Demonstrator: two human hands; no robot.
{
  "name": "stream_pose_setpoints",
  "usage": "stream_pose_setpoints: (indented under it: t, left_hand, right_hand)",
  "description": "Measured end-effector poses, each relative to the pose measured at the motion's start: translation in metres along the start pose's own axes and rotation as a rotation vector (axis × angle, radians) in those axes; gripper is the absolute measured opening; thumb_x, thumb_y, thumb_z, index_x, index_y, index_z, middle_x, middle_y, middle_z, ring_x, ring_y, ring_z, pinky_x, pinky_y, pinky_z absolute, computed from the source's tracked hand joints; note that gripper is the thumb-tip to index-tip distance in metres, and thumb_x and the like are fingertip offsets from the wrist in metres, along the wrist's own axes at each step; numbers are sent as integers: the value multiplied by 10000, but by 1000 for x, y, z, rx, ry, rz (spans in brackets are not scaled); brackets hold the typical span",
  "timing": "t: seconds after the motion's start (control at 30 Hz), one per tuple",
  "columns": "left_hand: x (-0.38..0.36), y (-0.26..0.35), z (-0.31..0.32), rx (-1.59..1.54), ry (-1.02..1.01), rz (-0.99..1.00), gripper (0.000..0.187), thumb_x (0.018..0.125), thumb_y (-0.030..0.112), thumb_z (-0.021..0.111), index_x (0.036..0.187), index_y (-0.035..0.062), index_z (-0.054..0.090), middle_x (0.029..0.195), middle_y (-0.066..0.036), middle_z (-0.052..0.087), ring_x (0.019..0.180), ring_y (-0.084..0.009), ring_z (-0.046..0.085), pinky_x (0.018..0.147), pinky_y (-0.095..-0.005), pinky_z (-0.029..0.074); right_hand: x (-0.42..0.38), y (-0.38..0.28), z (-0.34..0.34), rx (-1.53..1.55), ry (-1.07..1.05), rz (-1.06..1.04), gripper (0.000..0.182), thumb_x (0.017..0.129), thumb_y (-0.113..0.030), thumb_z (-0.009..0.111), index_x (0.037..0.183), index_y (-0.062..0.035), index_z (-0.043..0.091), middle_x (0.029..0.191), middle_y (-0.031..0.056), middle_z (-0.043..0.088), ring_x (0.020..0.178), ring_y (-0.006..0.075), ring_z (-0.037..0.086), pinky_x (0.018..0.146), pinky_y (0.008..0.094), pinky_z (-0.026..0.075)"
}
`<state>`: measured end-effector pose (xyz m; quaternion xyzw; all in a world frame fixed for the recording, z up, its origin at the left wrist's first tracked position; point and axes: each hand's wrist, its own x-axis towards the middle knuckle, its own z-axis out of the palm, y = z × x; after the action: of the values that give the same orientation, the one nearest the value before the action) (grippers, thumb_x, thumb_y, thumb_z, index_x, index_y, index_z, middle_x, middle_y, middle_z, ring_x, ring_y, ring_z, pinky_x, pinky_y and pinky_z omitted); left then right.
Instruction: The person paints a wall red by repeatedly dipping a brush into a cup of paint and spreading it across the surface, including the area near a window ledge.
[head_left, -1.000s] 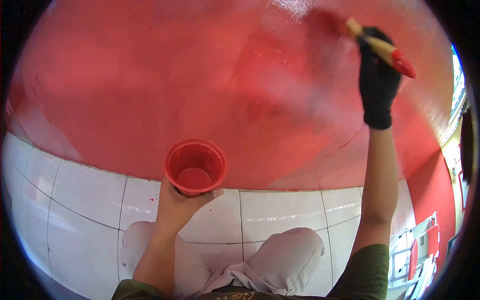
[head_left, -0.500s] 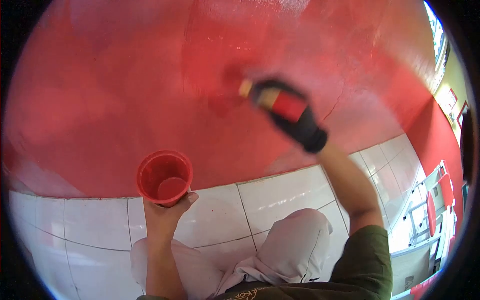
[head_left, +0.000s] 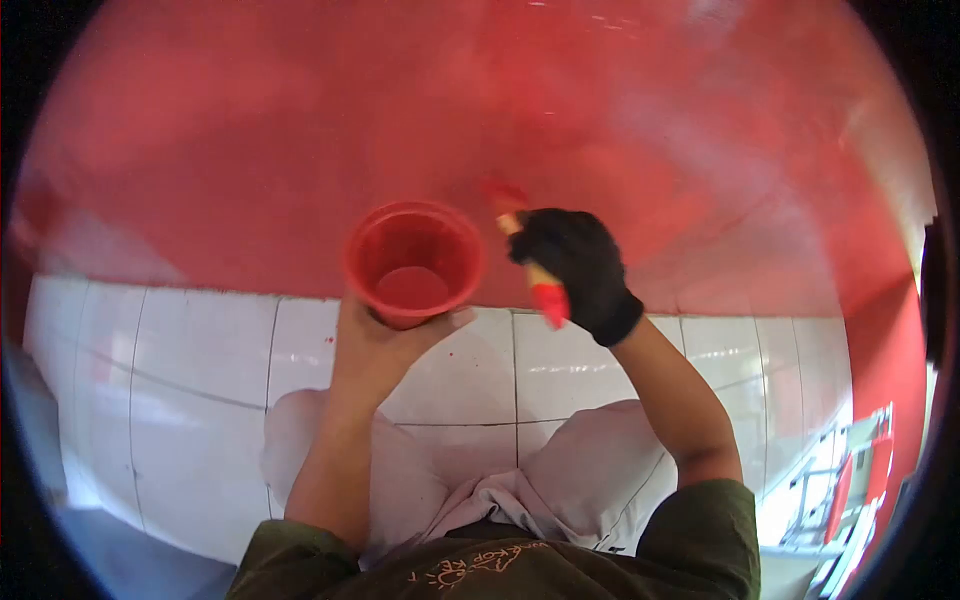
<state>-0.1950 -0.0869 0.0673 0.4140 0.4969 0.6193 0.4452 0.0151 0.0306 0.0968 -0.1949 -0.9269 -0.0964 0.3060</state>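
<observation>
My left hand (head_left: pixel 395 345) is bare and wrapped round the lower part of a red paint cup (head_left: pixel 412 265), whose open top faces me and shows red paint at the bottom. My right hand (head_left: pixel 578 262), in a black glove, grips a paintbrush (head_left: pixel 547 293) with a pale and red handle. The brush's red bristles point up and left, to the right of the cup's rim, in front of the red wall (head_left: pixel 270 160). Whether the bristles touch the wall I cannot tell.
White floor tiles (head_left: pixel 200 345) run along the foot of the wall, with a few small red spots on them. My legs (head_left: pixel 600 470) are folded beneath my arms. Metal-framed red chairs (head_left: pixel 850 490) stand at the far right.
The cup in my left hand has moved up and right. My right hand has come lower with the brush, nearer the cup, and the handle now points down. The view has turned a little.
</observation>
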Motion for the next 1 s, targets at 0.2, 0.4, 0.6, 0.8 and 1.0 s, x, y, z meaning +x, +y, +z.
stream_pose_setpoints:
  t: [0.2,0.4,0.6,0.8,1.0]
  left_hand:
    - [4,-4,0,23,-18,113,716,578,102,866,1183,11,494,1132,-101,589,1048,-182,568,883,-320,473]
    - [6,-4,4,10,-16,211,767,564,137,880,1211,27,483,1141,-93,589,1066,-178,562,894,-325,471]
    - [2,2,-1,-12,-24,275,789,569,137,877,1236,34,469,1161,-95,576,1075,-182,558,908,-329,468]
    - [3,1,-2,-25,-25,320,803,577,124,871,1257,39,452,1185,-93,558,1091,-192,549,916,-334,465]
    - [3,-1,-2,-32,-35,339,804,581,122,869,1261,39,447,1188,-93,557,1095,-190,547,917,-336,465]
  right_hand:
    - [64,-40,-66,537,610,627,162,914,-146,560,986,-5,593,910,62,587,710,123,539,608,249,438]
    - [80,-80,-76,429,331,571,287,931,-261,521,1073,-14,557,1019,87,573,726,121,545,572,230,425]
    - [91,-89,-52,430,-28,386,162,844,-108,637,962,-4,597,841,57,616,720,73,554,576,215,422]
    - [93,-87,-39,421,-49,379,151,843,-103,628,945,5,599,730,42,623,636,80,569,580,223,442]
    - [93,-84,-36,459,-111,416,158,843,-88,629,953,18,591,781,70,640,693,89,603,611,228,470]
